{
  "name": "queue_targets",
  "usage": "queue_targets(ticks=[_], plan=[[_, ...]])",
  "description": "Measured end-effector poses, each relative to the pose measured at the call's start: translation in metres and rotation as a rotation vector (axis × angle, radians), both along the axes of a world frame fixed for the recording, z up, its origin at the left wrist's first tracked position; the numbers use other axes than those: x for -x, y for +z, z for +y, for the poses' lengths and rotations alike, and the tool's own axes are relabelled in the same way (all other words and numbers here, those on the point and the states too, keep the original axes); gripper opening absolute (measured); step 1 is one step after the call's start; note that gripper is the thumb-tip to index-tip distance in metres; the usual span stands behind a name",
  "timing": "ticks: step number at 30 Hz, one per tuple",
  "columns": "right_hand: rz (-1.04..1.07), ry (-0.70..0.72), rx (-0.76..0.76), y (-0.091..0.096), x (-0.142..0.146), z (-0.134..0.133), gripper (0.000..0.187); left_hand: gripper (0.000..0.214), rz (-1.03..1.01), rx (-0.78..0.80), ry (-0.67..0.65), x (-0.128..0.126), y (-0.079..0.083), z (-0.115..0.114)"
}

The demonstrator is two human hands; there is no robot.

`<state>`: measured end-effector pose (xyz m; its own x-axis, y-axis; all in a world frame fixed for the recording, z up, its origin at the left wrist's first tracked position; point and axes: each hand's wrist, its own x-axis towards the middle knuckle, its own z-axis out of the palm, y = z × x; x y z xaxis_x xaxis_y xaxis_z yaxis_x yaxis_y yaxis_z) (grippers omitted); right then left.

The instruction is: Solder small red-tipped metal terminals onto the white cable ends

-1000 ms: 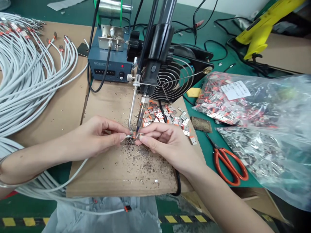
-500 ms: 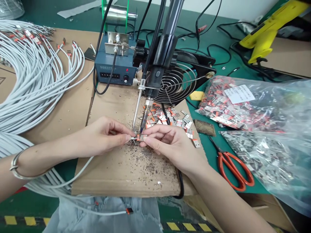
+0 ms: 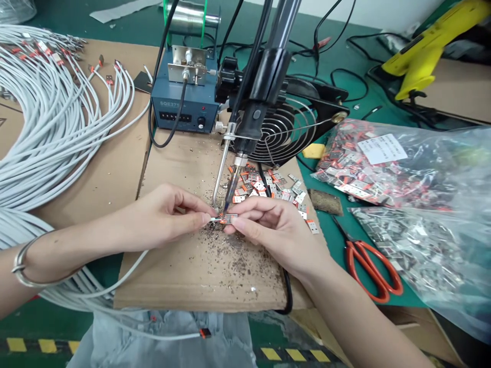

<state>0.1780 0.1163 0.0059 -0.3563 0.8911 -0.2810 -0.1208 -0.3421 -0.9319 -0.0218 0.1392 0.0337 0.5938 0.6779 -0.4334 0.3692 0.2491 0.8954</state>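
My left hand [image 3: 161, 217] pinches the end of a white cable [image 3: 126, 266] that runs back under my wrist. My right hand [image 3: 274, 227] pinches a small orange and metal connector [image 3: 226, 219] against the cable end. Both meet just under the tip of a fixed soldering iron [image 3: 245, 133] and its curved wire feed tube [image 3: 219, 174]. They hover over a cardboard sheet [image 3: 184, 266] speckled with solder bits. A pile of loose connectors [image 3: 268, 185] lies right behind my right hand.
A blue solder station [image 3: 182, 105] and a black fan [image 3: 286, 128] stand behind the iron. A bundle of white cables [image 3: 49, 122] fills the left. Red scissors [image 3: 370, 266], clear bags of parts [image 3: 418, 194] and a yellow glue gun [image 3: 425, 51] are on the right.
Both hands stay pinched at the iron tip. The connector has shifted slightly to the right. My view has drifted a little, so everything sits somewhat right of before.
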Motion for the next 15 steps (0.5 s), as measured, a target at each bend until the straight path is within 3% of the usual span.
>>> queue_targets(ticks=[15], plan=[[0.010,0.008,0.001,0.0001,-0.0014,0.0008,0.007,0.022,0.003,0.027,0.017,-0.0006,0.0001,-0.0010]])
